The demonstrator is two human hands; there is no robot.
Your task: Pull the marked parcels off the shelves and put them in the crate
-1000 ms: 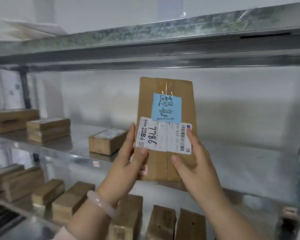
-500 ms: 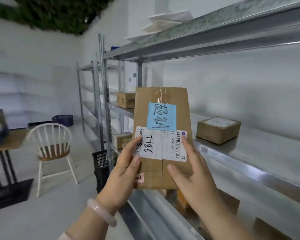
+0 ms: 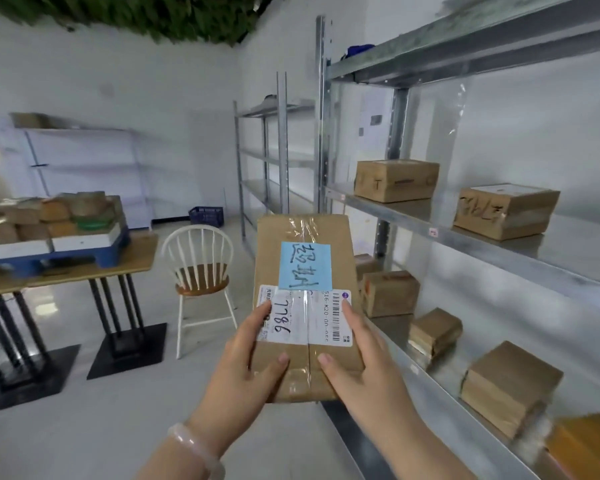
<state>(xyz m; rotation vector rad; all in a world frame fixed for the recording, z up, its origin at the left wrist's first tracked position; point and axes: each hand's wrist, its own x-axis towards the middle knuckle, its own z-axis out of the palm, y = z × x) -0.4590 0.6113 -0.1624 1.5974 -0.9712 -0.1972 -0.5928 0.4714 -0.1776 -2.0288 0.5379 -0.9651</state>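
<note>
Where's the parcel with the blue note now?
Centre of the head view: the parcel is held between the left hand and right hand, shelves to its right, white chair to its left.

Left hand (image 3: 246,370): raised in front of the body, near centre; grips the left edge of the parcel (image 3: 303,258); thumb laid across the front face, forefinger stretched up along the edge, other fingers hidden behind
Left wrist: pale bangle (image 3: 194,448); forearm bare, running down to the near edge
Right hand (image 3: 364,372): level with the left, just right of it; grips the right edge of the same parcel; thumb on the front face, forefinger extended up near the edge
Right forearm: bare, angled to the near right
Thumb tips: near each other, not touching
</note>
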